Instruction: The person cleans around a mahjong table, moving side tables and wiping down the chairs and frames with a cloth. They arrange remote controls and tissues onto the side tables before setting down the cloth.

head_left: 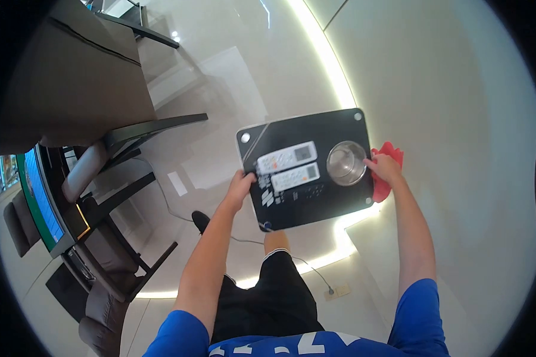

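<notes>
A black rectangular board (292,211) with rounded corners and a silvery round spot near each corner is held out in front of me. My left hand (240,189) grips its left edge, thumb on top. At the right edge my right hand (386,168) is closed, with a red cloth-like item (382,189) bunched under and beside it. Two white remote controls, an upper one (287,157) and a lower one (295,178), lie side by side on the board. A clear round cup (346,163) stands near the right fingers. The undersides of both grips are hidden.
Brown padded chairs (77,77) with dark legs stand at the left, near a table with a green edge (39,199). A thin cable (167,202) runs across the glossy floor to a wall socket (337,291). A glowing light strip (321,41) curves along the floor.
</notes>
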The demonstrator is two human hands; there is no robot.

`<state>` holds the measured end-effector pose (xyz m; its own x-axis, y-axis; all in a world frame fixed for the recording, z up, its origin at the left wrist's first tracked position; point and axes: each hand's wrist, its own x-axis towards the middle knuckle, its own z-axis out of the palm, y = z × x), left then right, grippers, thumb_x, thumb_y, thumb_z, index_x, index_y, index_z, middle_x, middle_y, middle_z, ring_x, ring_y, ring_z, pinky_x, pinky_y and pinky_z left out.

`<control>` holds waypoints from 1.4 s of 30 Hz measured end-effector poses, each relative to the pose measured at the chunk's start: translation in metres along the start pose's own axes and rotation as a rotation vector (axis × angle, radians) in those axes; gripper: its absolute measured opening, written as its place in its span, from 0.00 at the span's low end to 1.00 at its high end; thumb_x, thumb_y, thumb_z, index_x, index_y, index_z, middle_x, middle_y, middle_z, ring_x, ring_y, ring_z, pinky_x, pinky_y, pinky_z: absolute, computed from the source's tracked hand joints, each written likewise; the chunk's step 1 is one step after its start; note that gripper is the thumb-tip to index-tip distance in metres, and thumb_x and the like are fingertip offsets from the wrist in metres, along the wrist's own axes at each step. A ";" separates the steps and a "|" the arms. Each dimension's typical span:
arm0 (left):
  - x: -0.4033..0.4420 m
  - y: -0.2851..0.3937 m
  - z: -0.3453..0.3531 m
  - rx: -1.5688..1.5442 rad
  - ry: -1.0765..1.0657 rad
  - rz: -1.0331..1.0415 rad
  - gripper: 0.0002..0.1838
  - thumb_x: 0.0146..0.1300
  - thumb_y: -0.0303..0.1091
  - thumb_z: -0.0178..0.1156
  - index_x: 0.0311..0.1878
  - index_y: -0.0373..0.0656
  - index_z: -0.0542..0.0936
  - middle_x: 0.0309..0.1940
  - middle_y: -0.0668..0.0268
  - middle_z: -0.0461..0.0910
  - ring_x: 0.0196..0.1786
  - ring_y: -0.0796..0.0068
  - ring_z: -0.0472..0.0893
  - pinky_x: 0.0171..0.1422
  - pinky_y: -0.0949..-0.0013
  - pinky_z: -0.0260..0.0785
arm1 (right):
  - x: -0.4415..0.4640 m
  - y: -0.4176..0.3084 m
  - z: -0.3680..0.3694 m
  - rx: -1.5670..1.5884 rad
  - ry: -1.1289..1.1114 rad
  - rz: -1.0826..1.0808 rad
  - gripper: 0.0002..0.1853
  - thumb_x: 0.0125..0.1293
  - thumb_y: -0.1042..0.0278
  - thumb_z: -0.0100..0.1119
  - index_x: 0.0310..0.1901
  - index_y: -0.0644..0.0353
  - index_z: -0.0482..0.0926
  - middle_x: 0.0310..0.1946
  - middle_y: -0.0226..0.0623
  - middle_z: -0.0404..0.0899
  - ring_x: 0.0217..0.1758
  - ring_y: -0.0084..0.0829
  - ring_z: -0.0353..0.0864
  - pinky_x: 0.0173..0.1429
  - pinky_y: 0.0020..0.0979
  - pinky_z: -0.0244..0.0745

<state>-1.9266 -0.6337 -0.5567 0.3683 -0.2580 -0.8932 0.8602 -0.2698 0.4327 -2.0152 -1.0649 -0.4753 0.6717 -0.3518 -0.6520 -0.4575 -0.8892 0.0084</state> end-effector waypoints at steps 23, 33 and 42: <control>-0.005 -0.022 -0.005 0.009 0.124 0.144 0.19 0.61 0.33 0.51 0.55 0.42 0.72 0.43 0.65 0.77 0.47 0.75 0.74 0.52 0.68 0.64 | -0.036 0.007 0.020 0.212 0.224 0.026 0.26 0.61 0.47 0.59 0.56 0.55 0.75 0.43 0.50 0.82 0.47 0.50 0.81 0.53 0.43 0.73; -0.059 -0.157 -0.076 -0.131 0.007 -0.151 0.18 0.67 0.42 0.48 0.57 0.46 0.71 0.46 0.65 0.79 0.48 0.75 0.77 0.51 0.67 0.66 | -0.172 0.017 0.065 0.169 -0.389 0.449 0.25 0.54 0.54 0.60 0.47 0.69 0.80 0.40 0.54 0.83 0.42 0.46 0.84 0.47 0.42 0.77; -0.106 -0.267 -0.185 -0.335 0.066 -0.323 0.15 0.67 0.44 0.49 0.51 0.46 0.73 0.41 0.66 0.80 0.43 0.75 0.79 0.45 0.66 0.68 | -0.241 -0.124 0.161 -0.090 -0.833 0.061 0.27 0.62 0.47 0.52 0.51 0.63 0.79 0.46 0.54 0.81 0.51 0.48 0.80 0.56 0.43 0.73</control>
<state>-2.1305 -0.3629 -0.6003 0.0748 -0.1480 -0.9862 0.9970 -0.0093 0.0770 -2.2145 -0.8227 -0.4414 -0.0189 -0.0996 -0.9949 -0.4073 -0.9080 0.0986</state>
